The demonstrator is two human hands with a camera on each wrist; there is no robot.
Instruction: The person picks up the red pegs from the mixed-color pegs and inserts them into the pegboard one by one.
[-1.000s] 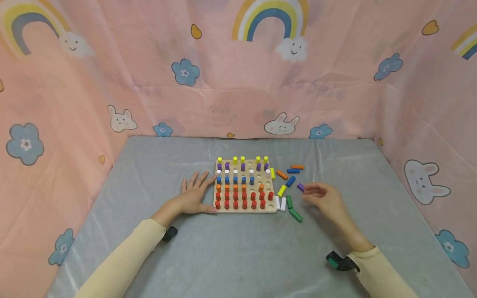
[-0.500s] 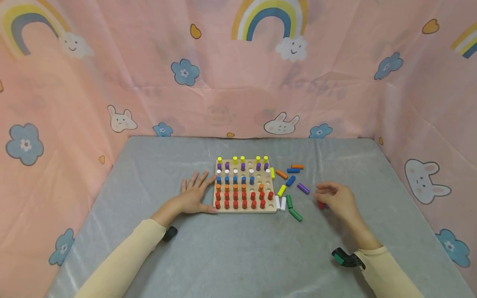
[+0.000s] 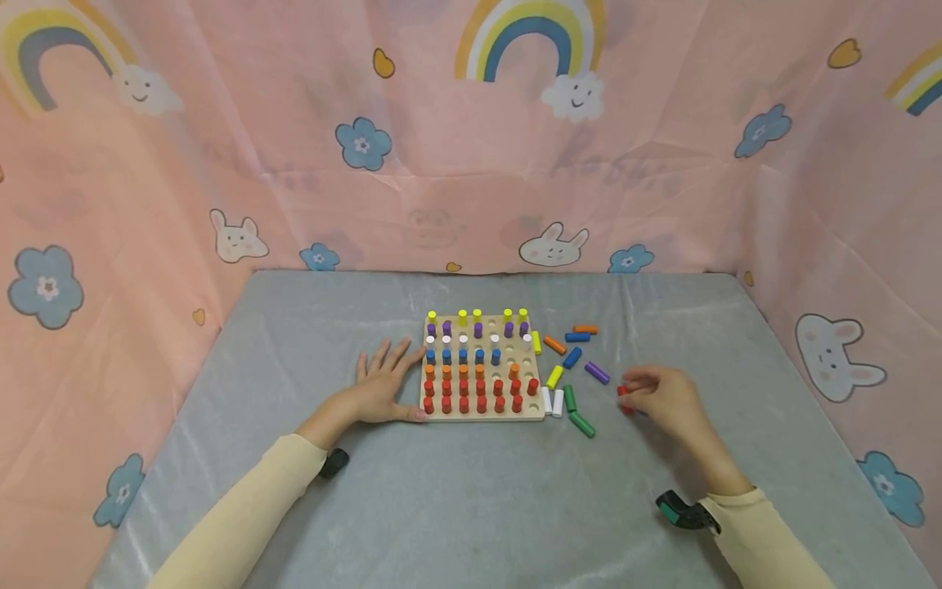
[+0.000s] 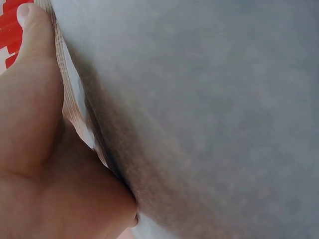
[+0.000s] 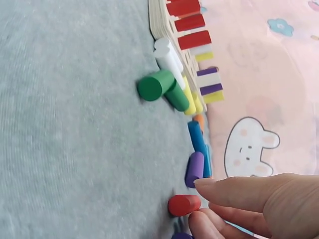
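Note:
A wooden pegboard (image 3: 482, 419) bears rows of red, orange, blue, white, purple and yellow pegs, with several bare holes. Against its left side rests my left hand (image 3: 383, 384), fingers spread, thumb at the near corner. The left wrist view shows that thumb (image 4: 37, 35) along the board's edge. Right of the board, my right hand (image 3: 665, 401) pinches one end of a red peg (image 5: 183, 204) between thumb and finger. Beside that hand lies a purple peg (image 5: 195, 168); another purple peg (image 5: 182, 236) shows partly at the bottom of the right wrist view.
Loose pegs lie between the board and my right hand: green pegs (image 3: 582, 424), white pegs (image 3: 558, 402), a yellow peg (image 3: 555, 377), blue pegs (image 3: 572, 357) and orange pegs (image 3: 585, 330). A grey cloth (image 3: 471, 507) covers the table. Pink printed curtains (image 3: 294, 147) surround it.
My right hand has let go of the purple peg, leaving it on the cloth, and moved right to the red peg. The red peg has shifted slightly left. My left hand stays put.

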